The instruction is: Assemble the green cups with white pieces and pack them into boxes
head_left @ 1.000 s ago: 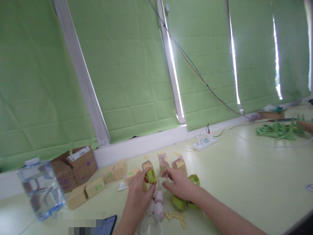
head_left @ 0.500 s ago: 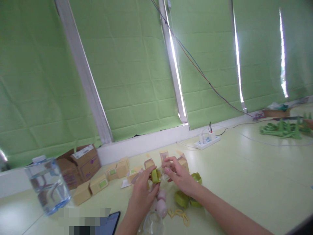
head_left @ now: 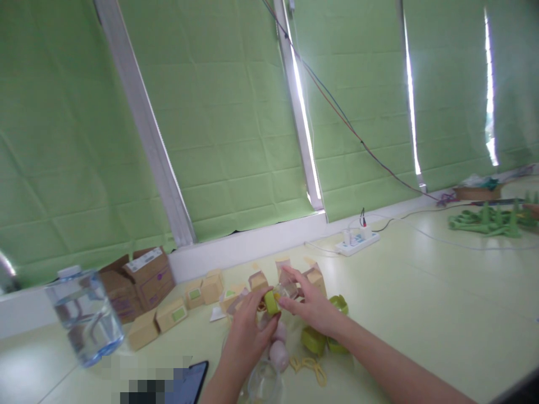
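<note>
My left hand (head_left: 247, 331) pinches a small lime-green cap-like part (head_left: 272, 302) between thumb and fingers. My right hand (head_left: 309, 306) meets it from the right, its fingers closed on a small clear piece (head_left: 286, 292) pressed against the green part. Below the hands lie pale pink rounded pieces (head_left: 278, 348), green cup-shaped parts (head_left: 314, 339), a yellow ring-shaped strap (head_left: 309, 367) and a clear dome (head_left: 263, 384). Small tan cartons (head_left: 314, 279) stand just behind.
A water bottle (head_left: 86, 314) stands at the left, with brown cardboard boxes (head_left: 138, 280) and small tan boxes (head_left: 170, 315) behind it. A dark phone (head_left: 189, 384) lies at the bottom edge. A white power strip (head_left: 357, 242) sits by the wall. Green plastic parts (head_left: 488, 220) lie far right.
Both hands have lifted slightly and drawn together around the green part. The view has shifted a little rightward and up.
</note>
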A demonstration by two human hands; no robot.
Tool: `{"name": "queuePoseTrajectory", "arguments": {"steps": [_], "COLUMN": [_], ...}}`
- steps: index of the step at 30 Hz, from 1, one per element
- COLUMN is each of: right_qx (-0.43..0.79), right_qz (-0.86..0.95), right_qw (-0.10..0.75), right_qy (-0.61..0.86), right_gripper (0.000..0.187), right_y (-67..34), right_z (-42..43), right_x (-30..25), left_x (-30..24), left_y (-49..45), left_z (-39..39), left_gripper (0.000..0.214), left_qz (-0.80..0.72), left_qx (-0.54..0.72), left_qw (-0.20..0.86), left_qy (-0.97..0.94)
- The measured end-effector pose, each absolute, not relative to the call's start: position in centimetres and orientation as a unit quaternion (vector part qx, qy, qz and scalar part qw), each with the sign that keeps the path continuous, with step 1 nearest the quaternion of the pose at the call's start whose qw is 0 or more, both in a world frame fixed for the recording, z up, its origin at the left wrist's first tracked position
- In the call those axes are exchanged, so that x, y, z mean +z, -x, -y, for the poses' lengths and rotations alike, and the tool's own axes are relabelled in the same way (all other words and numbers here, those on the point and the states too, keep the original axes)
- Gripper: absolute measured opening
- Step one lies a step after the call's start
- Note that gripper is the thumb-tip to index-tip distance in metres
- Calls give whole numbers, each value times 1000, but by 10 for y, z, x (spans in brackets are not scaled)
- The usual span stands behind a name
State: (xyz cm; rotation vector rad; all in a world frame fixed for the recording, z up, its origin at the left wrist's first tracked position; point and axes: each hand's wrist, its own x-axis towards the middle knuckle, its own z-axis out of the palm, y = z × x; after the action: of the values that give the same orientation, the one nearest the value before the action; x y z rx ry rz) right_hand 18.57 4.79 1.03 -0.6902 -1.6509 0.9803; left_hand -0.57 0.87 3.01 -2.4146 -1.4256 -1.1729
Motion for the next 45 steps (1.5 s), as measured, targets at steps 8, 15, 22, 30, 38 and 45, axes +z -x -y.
{"name": "queuePoseTrajectory", "arguments": {"steps": [8,15,22,30,38,45], "right_qx": [473,462,449,459,477,477], "right_qz": [661,685,691,692,662,663], "right_qw": [522,494,492,489,513,511], "right_qy": [260,271,282,268,268,269], "right_gripper": [33,31,28,29,31,30], "right_y": [-183,-182,-184,-183,-182,-183], "right_z": [-51,-52,-53,-52,-56,-52], "right_x": [11,7,9,8,6,10], "left_x": [29,29,31,32,36,37], "left_y": [6,5,4,1,-6,-2], "left_z": [-10,-9,-9,-6,3,-2], "left_gripper": [51,56,53,58,60,42], "left_qz": [470,458,467,453,474,473], "left_qx": [-399,-382,-387,-379,-398,-395], "left_qw": [61,59,58,38,0,5], "left_qy": [785,801,793,806,786,788]}}
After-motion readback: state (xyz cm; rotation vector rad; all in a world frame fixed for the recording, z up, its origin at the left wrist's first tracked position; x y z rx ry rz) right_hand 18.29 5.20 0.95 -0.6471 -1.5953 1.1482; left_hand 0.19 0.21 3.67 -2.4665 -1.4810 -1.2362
